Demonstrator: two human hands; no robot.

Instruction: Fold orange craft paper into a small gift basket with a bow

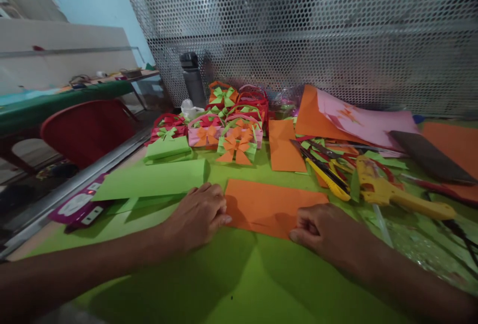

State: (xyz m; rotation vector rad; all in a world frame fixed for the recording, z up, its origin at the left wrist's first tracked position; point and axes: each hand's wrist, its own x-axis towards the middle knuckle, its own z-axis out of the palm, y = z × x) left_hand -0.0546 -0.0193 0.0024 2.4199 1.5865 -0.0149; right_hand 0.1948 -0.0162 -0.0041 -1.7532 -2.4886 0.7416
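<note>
A folded orange paper sheet [269, 205] lies flat on the green table cover [239, 274] in front of me. My left hand [199, 216] presses on its left edge with the fingers curled together. My right hand [324, 227] is curled on the sheet's right lower edge, thumb pinching the paper. Both hands touch the same sheet.
Green folded paper [153, 178] lies to the left. Small paper gift baskets with bows [224, 125] stand behind. Scissors and cutters [324, 164], a yellow glue gun [396, 194], orange and pink sheets [354, 117], a grey bottle [193, 79] and a perforated metal screen [298, 30] sit beyond.
</note>
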